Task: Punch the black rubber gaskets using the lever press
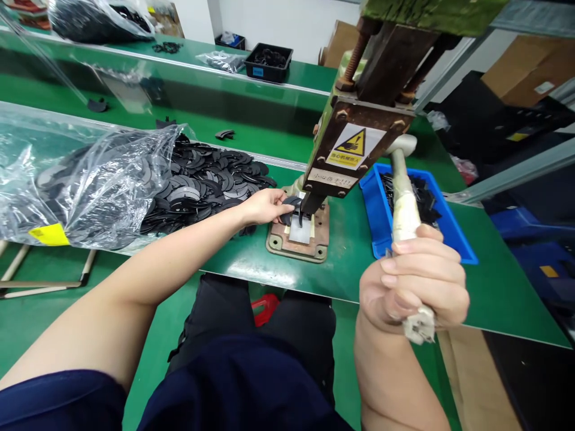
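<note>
A small black curved piece (pixel 291 202) sits at the centre of the frame, on the base plate (pixel 296 242) of a hand press (pixel 359 143), right under the ram. Its long axis runs roughly left to right; its exact facing is too small to tell. The left hand (pixel 265 206) reaches in from the lower left, fingers pinched closed on the piece at its left end. The right hand (pixel 415 281), lower right of centre, is wrapped in a full fist around the press lever (pixel 404 209), whose pale taped handle rises steeply up to the machine head.

Left of the press, a clear plastic bag (pixel 90 185) lies on its side on the green bench (pixel 251 257), spilling a heap of black curved parts (pixel 202 179) toward the press. Right of the press, a blue tray (pixel 381 221) holds more black pieces. At the upper centre, a black bin (pixel 268 63) holds dark parts.
</note>
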{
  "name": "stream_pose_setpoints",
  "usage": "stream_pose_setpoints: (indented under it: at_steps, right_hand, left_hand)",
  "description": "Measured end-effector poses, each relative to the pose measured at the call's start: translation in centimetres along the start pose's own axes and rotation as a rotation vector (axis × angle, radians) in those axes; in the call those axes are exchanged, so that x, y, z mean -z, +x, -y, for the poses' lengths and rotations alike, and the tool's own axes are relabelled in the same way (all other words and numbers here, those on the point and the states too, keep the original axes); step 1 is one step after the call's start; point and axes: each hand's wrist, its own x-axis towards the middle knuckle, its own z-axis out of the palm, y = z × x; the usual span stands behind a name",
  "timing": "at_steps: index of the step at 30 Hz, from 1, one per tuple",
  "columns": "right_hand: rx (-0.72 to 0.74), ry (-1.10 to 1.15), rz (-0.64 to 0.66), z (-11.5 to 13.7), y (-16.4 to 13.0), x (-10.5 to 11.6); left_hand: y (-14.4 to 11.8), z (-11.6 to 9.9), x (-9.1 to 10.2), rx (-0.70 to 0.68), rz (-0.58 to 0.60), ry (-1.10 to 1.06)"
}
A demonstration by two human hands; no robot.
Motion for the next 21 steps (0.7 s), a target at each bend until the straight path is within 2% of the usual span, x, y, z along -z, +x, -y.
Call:
stream_pose_setpoints:
  at_steps: [6,14,18,21]
  right_hand:
    - [0.008,-0.024,-0.075,-0.1,0.0,-0.5]
    - [0.032,-0.046,-0.100,-0.4,0.1,-0.7]
    - [0.059,0.003,-0.105,-0.4,-0.2,-0.9]
    - [0.057,0.039,-0.142,-0.4,0.5,-1.4]
  left_hand:
    - [0.5,-0.2,0.1,0.064,0.054,-0.046]
    - [1.3,-0.5,0.4,0.215,0.100,-0.110]
    - [1.2,-0.4,0.1,0.318,0.102,-0.177]
    - [0.9,0.0,-0.3,0.342,0.087,-0.228]
